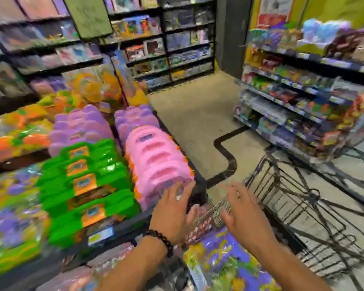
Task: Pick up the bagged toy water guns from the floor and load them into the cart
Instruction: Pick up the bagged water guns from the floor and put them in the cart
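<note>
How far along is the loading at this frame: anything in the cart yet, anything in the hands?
Done: one purple and yellow bagged toy lies low in frame by the cart, but blur hides whether it sits inside. In hand: nothing; the left hand and right hand are spread open, with no grip on anything. Left: unclear, since no bags show on the visible floor.

Display shelf [122,232] with rows of green [86,185], pink [156,160] and purple toy packs [80,124].

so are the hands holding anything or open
Open: the left hand and right hand both show spread fingers with nothing gripped, hovering above the bagged toys.
</note>
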A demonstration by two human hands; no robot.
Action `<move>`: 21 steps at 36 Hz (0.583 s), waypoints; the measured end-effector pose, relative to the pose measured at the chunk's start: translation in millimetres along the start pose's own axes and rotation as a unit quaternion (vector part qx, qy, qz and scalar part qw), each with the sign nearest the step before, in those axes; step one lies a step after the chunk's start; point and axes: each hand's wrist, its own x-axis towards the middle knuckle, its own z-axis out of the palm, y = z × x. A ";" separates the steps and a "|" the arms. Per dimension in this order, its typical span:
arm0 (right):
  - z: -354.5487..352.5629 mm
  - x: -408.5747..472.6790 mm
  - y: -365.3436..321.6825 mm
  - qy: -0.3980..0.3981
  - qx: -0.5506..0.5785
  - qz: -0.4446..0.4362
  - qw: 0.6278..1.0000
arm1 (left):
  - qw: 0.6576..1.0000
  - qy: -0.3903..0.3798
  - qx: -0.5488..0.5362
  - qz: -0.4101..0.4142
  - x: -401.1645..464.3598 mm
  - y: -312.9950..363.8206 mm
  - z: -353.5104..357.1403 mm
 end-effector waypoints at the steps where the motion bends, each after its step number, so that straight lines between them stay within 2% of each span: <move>1: 0.5 -0.8 -8.6 -0.006 0.007 -0.024 1.000 | 1.000 0.010 -0.002 -0.022 -15.5 -4.8 -8.7; 6: 1.7 -12.9 -78.9 -0.036 0.041 -0.126 0.991 | 0.988 0.035 0.030 -0.144 -107.7 -33.3 -46.9; 11: 14.3 -42.8 -171.2 -0.079 0.052 -0.241 0.966 | 0.960 0.076 0.026 -0.268 -225.4 -72.6 -86.4; 16: 29.5 -97.8 -267.1 -0.126 0.066 -0.355 0.924 | 0.907 0.147 0.055 -0.391 -364.0 -90.5 -123.7; 21: 39.6 -177.3 -359.8 -0.158 0.089 -0.434 0.882 | 0.850 0.184 0.075 -0.487 -509.3 -92.6 -145.1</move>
